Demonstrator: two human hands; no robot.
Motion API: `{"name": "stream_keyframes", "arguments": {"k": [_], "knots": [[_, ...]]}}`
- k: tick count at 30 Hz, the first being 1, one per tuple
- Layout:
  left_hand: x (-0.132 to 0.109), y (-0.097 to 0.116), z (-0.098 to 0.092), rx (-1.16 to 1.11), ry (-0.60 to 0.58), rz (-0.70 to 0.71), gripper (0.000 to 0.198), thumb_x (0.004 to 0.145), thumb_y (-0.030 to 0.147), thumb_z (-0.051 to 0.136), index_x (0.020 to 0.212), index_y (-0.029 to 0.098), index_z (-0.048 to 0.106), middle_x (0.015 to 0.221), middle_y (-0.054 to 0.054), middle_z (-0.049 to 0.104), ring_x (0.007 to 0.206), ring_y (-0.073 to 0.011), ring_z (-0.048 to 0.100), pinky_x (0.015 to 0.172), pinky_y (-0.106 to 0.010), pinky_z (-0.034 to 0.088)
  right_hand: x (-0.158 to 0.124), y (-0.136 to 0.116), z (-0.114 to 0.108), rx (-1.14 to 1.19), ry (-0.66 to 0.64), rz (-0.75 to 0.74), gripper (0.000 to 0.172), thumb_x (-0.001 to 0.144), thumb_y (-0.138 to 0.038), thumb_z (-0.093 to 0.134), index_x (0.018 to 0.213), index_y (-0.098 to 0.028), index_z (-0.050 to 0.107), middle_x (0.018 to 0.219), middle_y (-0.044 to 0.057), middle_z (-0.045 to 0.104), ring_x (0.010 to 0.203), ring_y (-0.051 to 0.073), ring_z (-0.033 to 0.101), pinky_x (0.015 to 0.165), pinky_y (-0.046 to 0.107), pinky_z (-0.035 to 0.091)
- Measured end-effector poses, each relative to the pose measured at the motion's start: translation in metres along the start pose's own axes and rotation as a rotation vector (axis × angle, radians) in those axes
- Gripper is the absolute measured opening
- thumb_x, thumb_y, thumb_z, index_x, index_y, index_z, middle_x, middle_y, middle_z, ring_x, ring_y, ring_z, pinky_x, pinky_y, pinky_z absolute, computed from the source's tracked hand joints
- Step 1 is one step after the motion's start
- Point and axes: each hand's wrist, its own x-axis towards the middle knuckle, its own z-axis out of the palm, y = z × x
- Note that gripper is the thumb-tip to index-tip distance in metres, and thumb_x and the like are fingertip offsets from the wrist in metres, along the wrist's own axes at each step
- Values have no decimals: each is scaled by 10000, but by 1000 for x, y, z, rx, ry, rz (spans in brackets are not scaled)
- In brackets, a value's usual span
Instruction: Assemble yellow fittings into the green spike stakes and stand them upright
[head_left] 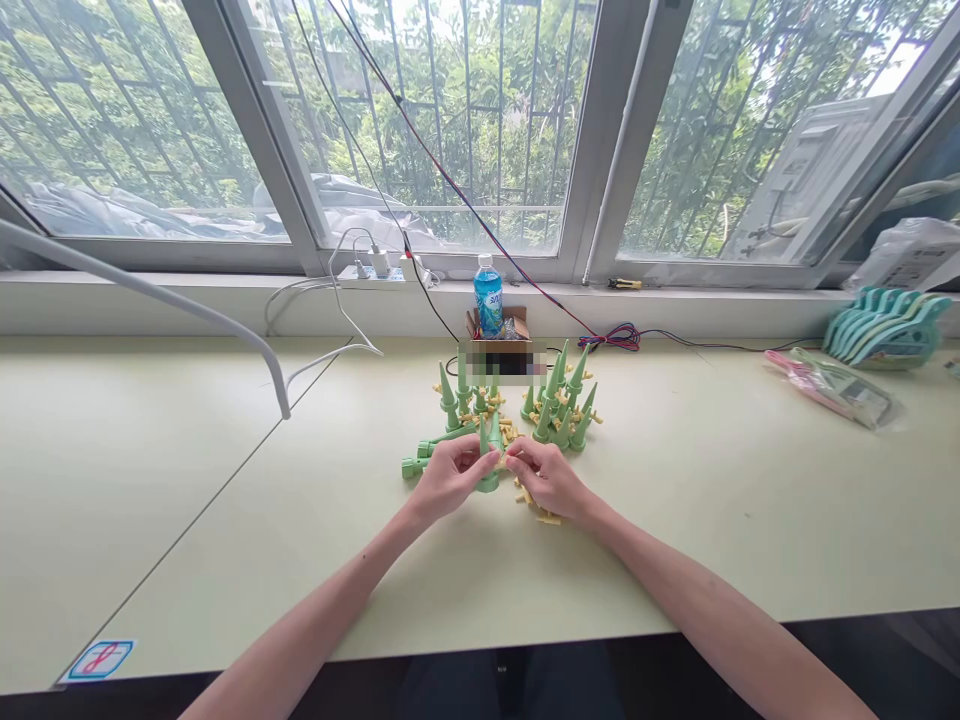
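My left hand (448, 478) is closed around a green plastic watering spike (487, 483), its wide collar low and its pointed end up. My right hand (553, 482) pinches a small yellow valve piece (503, 461) against the spike's side; the fingers partly hide the contact, so I cannot tell how far it sits in. More green spikes with yellow pieces stand upright at the back right (559, 405) and behind my left hand (448, 398). Green spikes (412, 467) lie on their sides left of that hand. Loose yellow pieces (549, 519) lie by my right wrist.
Behind the spikes stands a small cardboard box (516, 325) with a blue-liquid bottle (489, 300). Coiled red-blue wire (619, 337) lies near the sill. Teal hangers (885, 330) and a bagged item (840, 390) lie far right. A white tube (225, 315) arches in from the left.
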Motion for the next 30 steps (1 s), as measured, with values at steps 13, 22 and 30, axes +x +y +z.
{"name": "stream_keyframes", "arguments": {"k": [13,22,30], "knots": [[0,-5,-2,218,36,118,335,882,434,582,723,140,612,640,1,471,569,-100,372,505,-227,293,0,1,-1,6,1,11,289,950,-437,474,845,-180,552,531,-57,408,473,92,309,465,230,262],[0,-4,-2,296,58,166,330,891,409,577,687,150,587,645,5,478,560,-98,342,505,-235,278,0,3,0,19,-8,14,278,950,-428,480,836,-183,546,526,-59,403,468,93,303,462,234,253],[0,-5,-2,326,64,195,345,889,399,580,648,155,555,640,1,489,559,-101,345,507,-241,281,0,3,-1,21,-9,2,261,947,-400,494,821,-178,548,549,-51,420,483,94,316,468,233,254]]}}
